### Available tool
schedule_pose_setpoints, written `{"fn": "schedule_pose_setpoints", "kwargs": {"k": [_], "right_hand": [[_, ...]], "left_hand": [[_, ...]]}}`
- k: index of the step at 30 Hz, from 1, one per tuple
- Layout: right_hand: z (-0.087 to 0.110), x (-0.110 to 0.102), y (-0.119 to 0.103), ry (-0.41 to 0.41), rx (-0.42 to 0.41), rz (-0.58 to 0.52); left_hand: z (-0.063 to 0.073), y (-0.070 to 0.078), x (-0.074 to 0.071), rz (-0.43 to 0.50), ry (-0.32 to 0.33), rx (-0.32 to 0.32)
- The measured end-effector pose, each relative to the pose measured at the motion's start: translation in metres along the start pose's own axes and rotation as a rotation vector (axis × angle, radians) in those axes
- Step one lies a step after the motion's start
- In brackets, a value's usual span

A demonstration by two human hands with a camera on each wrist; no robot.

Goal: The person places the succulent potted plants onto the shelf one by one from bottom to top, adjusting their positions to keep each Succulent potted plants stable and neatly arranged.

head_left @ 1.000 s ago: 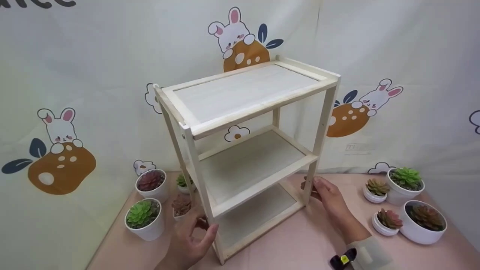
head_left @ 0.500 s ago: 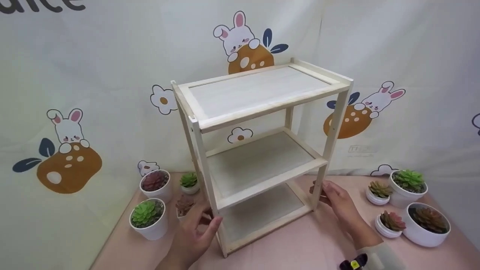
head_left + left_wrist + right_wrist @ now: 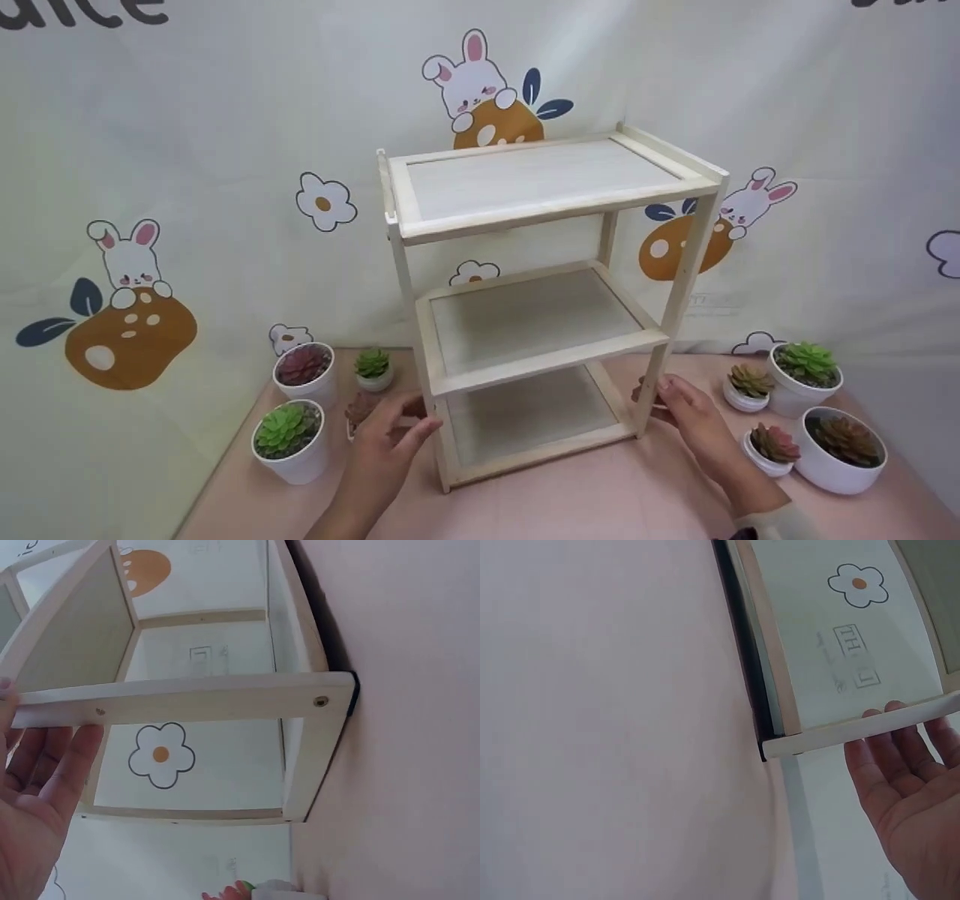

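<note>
A three-tier pale wooden shelf (image 3: 536, 180) stands upright in the middle of the head view, its long side angled slightly. My left hand (image 3: 384, 442) holds its front left leg low down, between the middle and bottom tiers. In the left wrist view the fingers (image 3: 71, 769) pass on one side of that leg and the thumb lies on the other. On the opposite side my right hand (image 3: 697, 424) grips the front right leg at a similar height. Two fingertips show past the leg (image 3: 862, 727) in the right wrist view. All three tiers carry nothing.
Potted succulents flank the shelf: green (image 3: 289, 439) and dark red (image 3: 305, 375) ones among those at left, several more, including a wide white pot (image 3: 840, 465), at right. A pink cloth (image 3: 555, 502) covers the table. Behind hangs a printed curtain (image 3: 225, 112) with rabbits.
The shelf has turned so its long front faces me more squarely, and its top has shifted right. Both hands have kept their hold; the right hand has moved slightly right and down.
</note>
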State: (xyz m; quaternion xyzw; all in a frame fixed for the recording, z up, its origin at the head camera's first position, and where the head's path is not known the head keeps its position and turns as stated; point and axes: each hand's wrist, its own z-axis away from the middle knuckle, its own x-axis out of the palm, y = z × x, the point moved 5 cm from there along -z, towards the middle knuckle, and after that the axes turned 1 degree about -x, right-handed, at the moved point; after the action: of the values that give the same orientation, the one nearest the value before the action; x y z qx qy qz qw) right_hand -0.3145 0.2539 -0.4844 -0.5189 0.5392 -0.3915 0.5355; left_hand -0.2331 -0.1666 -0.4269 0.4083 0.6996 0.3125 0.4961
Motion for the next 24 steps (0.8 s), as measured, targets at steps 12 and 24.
{"fn": "schedule_pose_setpoints", "kwargs": {"k": [12,24], "right_hand": [[0.019,-0.014,0.001,0.056,0.021,0.041],[0.03,-0.024,0.002,0.07,0.019,0.025]], "left_hand": [[-0.008,-0.028,0.022,0.091,-0.068,-0.095],[-0.028,-0.032,0.035,0.116,-0.085,-0.086]]}}
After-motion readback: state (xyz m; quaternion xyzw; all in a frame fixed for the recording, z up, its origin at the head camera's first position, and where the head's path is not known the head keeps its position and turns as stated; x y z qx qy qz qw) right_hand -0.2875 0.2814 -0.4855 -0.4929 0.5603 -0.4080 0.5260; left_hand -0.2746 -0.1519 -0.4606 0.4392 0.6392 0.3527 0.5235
